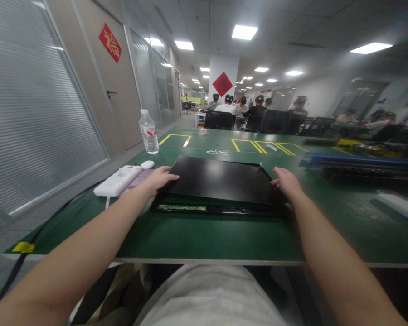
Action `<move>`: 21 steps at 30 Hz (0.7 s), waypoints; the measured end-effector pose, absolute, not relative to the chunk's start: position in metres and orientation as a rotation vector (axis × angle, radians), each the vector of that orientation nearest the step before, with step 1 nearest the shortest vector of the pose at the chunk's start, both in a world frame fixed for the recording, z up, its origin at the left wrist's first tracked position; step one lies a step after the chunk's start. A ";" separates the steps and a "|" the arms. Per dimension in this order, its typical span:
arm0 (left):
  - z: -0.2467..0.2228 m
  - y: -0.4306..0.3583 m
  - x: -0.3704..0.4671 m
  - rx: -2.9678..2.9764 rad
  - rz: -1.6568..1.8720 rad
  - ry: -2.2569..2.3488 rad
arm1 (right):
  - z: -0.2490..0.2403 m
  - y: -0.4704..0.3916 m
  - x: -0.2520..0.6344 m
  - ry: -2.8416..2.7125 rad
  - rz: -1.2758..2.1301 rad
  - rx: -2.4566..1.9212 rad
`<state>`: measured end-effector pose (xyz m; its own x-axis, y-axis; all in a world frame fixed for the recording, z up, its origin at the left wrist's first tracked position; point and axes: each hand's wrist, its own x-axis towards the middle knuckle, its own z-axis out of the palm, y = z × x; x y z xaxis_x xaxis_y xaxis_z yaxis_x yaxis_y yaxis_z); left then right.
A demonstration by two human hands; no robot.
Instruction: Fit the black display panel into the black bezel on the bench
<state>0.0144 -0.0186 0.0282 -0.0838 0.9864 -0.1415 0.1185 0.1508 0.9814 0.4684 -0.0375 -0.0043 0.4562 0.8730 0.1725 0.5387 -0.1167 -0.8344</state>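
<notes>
A glossy black flat panel [221, 179], which looks like a display screen, lies over a black frame [231, 210] on the green table. The panel's near edge sits a little above the frame, where a strip of green circuit board [182, 208] shows at the left. My left hand [161, 179] grips the panel's left edge, thumb on top and fingertips partly hidden. At the opposite edge, my right hand [287, 182] has its thumb and fingers closed around the side near the far right corner.
Left of the panel are a white power strip [119, 180], a white rounded object [147, 165] and a water bottle [148, 132]. Yellow tape [246, 146] marks the table's far side. Blue-edged dark parts [360, 160] and a white bar [401, 206] lie right. Several people sit beyond.
</notes>
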 end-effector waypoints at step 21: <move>0.018 -0.010 0.009 1.181 1.052 1.381 | -0.003 -0.040 0.467 -1.228 0.356 -1.893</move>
<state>0.0094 -0.0101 0.0184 -0.0287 0.9892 -0.1440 0.1243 0.1464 0.9814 0.4671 -0.0396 -0.0028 0.4818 0.8549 0.1925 0.6191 -0.1767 -0.7652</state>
